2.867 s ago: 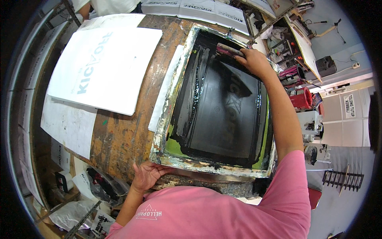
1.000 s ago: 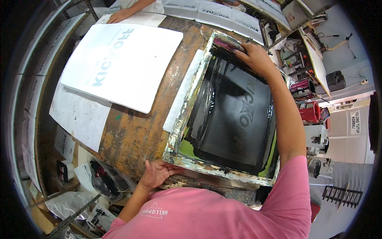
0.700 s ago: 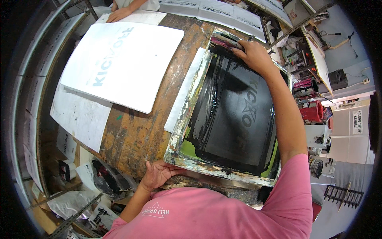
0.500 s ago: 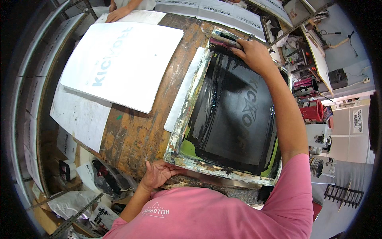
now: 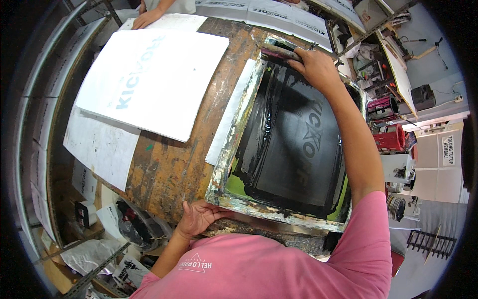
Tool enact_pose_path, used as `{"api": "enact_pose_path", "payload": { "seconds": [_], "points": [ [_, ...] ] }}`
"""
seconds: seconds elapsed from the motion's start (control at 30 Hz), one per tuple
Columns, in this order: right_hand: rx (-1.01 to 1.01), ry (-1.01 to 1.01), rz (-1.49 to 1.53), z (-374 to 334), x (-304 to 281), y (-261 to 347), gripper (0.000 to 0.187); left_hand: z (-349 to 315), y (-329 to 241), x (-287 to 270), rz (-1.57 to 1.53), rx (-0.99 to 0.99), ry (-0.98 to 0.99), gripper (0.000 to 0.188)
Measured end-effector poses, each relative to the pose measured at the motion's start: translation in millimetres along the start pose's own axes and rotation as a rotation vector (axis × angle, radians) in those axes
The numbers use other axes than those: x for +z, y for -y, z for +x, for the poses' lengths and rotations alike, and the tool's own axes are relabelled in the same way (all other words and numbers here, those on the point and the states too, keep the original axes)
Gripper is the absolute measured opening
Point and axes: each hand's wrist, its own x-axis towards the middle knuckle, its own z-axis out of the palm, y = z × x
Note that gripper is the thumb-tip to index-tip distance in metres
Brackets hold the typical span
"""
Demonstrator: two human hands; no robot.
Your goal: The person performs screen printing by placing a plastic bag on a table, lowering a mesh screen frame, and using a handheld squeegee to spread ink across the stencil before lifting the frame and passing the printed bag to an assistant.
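A screen-printing frame [image 5: 284,217] lies on the worktable, its paint-crusted rim around a mesh [image 5: 294,134] smeared with black ink and showing dark lettering. At the frame's far end, my right hand [image 5: 318,69] is closed on a squeegee [image 5: 280,54], whose lower edge I cannot make out. My right forearm reaches over the frame's right side. By the near left corner, my left hand [image 5: 198,219] is open, thumb apart and fingers stretched toward the frame's near edge; the fingertips are partly hidden there. A white sheet [image 5: 230,119] sticks out from under the frame's left side.
Left of the frame, a stack of printed white sheets [image 5: 169,79] sits on the stained wooden table [image 5: 169,174]. Another person's hand [image 5: 148,19] rests beyond it. Racks with printed sheets [image 5: 45,117] line the left; paint cans [image 5: 391,138] stand at right.
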Motion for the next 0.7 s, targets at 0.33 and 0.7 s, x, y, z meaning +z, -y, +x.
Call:
{"api": "enact_pose_path", "payload": {
  "seconds": [0.33, 0.7],
  "points": [
    [0.053, -0.010, 0.033, 2.8, 3.3, 1.8, 0.042, -0.4, 2.3, -2.6, -0.034, 0.020, 0.017, 0.095],
    [0.058, -0.044, 0.057, -4.0, 12.8, -3.2, 0.041, 0.9, -1.6, 3.9, 0.007, 0.007, -0.005, 0.096]
  ]
}}
